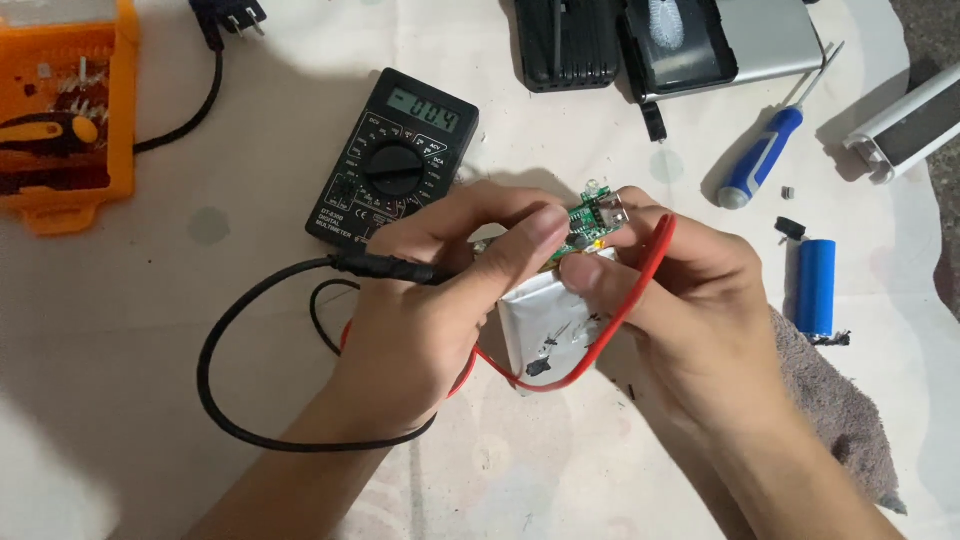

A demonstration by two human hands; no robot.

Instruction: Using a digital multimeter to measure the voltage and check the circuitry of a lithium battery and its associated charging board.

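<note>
Both hands meet over the pale cloth-covered desk [600, 480]: left hand [420, 310] closed around a black probe lead [385, 267], right hand [680, 290] pinching a red probe lead [640, 290] onto a small green circuit board [590, 222] atop a flat silver pouch battery [545, 325]. Behind sits a black digital multimeter [395, 160]. Probing appears underway; a next move would need steady tips.
</note>
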